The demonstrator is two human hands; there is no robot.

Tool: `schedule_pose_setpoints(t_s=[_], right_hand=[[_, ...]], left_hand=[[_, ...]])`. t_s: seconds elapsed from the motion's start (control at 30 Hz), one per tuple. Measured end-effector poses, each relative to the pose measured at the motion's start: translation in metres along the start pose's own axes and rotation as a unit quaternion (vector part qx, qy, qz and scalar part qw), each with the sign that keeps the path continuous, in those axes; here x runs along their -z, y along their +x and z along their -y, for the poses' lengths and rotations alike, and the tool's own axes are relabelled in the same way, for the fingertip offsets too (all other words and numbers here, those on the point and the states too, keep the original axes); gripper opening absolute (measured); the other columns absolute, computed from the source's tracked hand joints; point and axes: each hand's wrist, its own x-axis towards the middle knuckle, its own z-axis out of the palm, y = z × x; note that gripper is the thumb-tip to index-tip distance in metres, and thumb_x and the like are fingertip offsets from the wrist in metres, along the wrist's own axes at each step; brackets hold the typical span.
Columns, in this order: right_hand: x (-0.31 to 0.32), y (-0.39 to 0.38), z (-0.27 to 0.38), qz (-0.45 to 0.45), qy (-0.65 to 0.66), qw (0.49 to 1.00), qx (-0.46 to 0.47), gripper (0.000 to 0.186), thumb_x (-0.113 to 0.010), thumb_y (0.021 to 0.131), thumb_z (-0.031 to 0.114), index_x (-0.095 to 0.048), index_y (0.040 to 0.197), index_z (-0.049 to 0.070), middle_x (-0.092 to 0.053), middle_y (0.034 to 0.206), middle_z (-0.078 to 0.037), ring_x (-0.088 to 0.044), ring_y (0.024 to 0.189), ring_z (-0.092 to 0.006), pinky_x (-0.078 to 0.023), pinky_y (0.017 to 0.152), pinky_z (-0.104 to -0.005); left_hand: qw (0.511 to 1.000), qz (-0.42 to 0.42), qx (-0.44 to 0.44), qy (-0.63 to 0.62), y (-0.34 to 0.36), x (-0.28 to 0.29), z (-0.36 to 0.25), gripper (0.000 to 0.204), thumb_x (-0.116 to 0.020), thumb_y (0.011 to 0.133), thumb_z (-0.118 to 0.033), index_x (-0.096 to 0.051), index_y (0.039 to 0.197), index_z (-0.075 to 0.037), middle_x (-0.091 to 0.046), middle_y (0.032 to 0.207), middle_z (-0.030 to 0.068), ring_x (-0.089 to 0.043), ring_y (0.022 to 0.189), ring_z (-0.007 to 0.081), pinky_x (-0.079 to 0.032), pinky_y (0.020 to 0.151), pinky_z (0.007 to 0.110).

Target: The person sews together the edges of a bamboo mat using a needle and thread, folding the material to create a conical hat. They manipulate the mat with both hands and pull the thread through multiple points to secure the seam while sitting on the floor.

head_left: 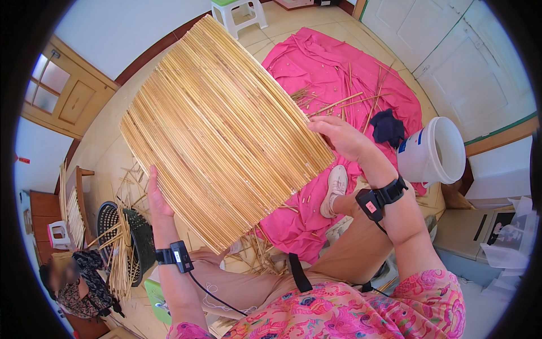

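Observation:
A broad mat of golden straw stalks (226, 130), laid side by side, is held up in front of me above my lap, tilted. My left hand (160, 195) grips its left edge, thumb upright along the rim and the other fingers hidden behind it. At the right edge my right hand (339, 135) pinches the mat, its fingers partly out of sight underneath. Both wrists carry strapped black devices with cables. The mat's lower edge hangs over my thigh.
A pink cloth (344, 62) strewn with loose stalks covers the floor ahead. On its right lie a dark cloth (388, 127) and a white bucket (443, 151) on its side. Left stands a dark basket (138, 243) of stalks, near another person (87, 282). A white-and-green stool (240, 17) is behind.

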Motion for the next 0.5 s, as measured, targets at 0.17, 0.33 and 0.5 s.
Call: schedule_pose_setpoints(t_s=[0.17,0.33,0.5], right_hand=[[-0.013,-0.002,0.003,-0.019,0.036,0.999,0.028,0.031,-0.054,0.095,0.022,-0.061,0.115,0.000,-0.064,0.102,-0.002,-0.057,0.092,-0.0089,-0.045,0.082,-0.0268],[-0.012,0.004,-0.004,-0.011,-0.003,0.997,0.081,0.026,-0.051,0.096,0.019,-0.062,0.108,-0.001,-0.063,0.094,0.000,-0.056,0.084,-0.0061,-0.045,0.075,-0.0244],[-0.010,0.010,-0.015,-0.055,-0.073,0.984,0.154,0.021,-0.051,0.095,0.016,-0.061,0.099,-0.002,-0.057,0.079,0.004,-0.050,0.072,-0.0038,-0.043,0.063,-0.0239]], left_hand=[[1.000,-0.008,-0.006,-0.004,-0.003,-0.006,0.004,0.054,-0.051,0.096,-0.040,-0.045,0.132,0.000,-0.058,0.120,0.0200,-0.062,0.104,0.0304,-0.056,0.085,0.042],[1.000,0.010,-0.014,0.000,-0.001,0.001,0.005,0.054,-0.051,0.096,-0.040,-0.045,0.132,0.000,-0.058,0.120,0.0198,-0.062,0.103,0.0303,-0.056,0.085,0.041],[1.000,-0.007,-0.026,0.002,-0.003,-0.003,0.006,0.054,-0.053,0.096,-0.039,-0.046,0.131,0.001,-0.058,0.121,0.0198,-0.061,0.106,0.0307,-0.054,0.088,0.042]])
